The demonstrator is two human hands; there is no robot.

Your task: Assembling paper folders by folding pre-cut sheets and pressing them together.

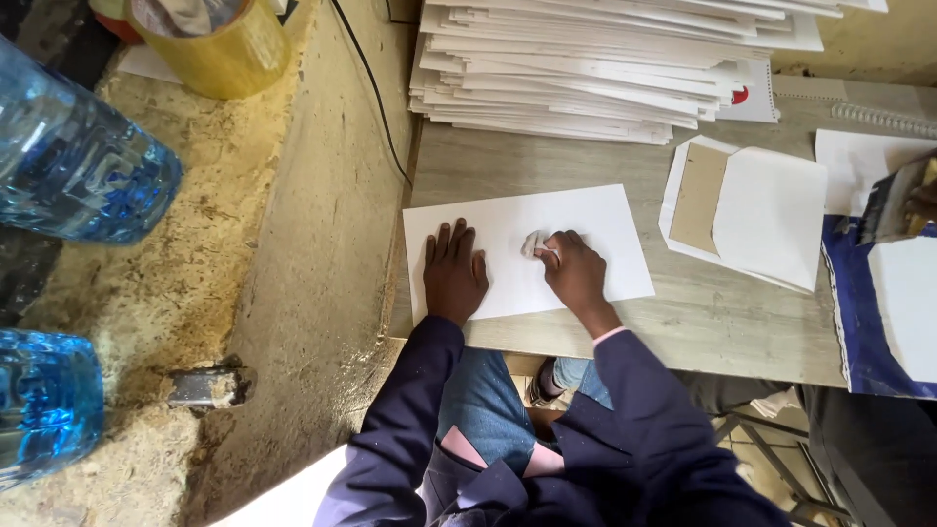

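My left hand (454,273) lies flat, fingers spread, on the smooth white sheet (605,229); my right hand (576,271), just right of it, pinches a small crumpled grey wad (535,243) against the paper on the pale wood-grain surface (703,322).

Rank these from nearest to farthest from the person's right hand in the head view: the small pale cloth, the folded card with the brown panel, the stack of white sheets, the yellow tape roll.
From the right hand:
1. Small pale cloth, held at its fingertips, on the white sheet.
2. Folded card with the brown panel, to the right on the table.
3. Stack of white sheets, at the table's far edge.
4. Yellow tape roll, far upper left, off the table.
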